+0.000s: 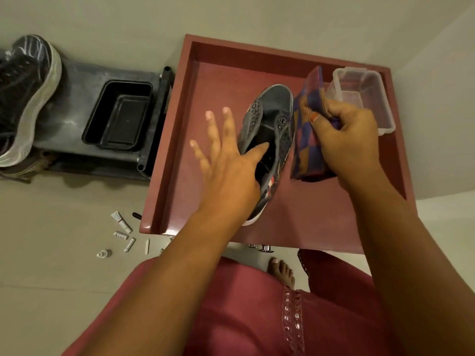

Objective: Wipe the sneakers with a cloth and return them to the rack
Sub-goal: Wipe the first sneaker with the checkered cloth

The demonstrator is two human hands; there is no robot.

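Dark grey sneaker [270, 140], purple-and-orange checked cloth [307, 140], maroon tray [180, 140], black tub [118, 115].

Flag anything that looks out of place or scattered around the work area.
Several small white tubes and a tiny bottle lie strewn on the floor, left of the red tray table, at random angles. That looks like a spill. Nothing else stands out.

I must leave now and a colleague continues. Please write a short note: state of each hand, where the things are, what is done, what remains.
Left hand: open, thumb inside the dark sneaker, fingers straight beside it.
Right hand: grips the checked cloth, held against the sneaker's side.
The sneaker is over the red tray; another sneaker is on the grey rack.
Done: cannot tell how much is wiped.
Left: finish wiping, return the sneaker to the rack.
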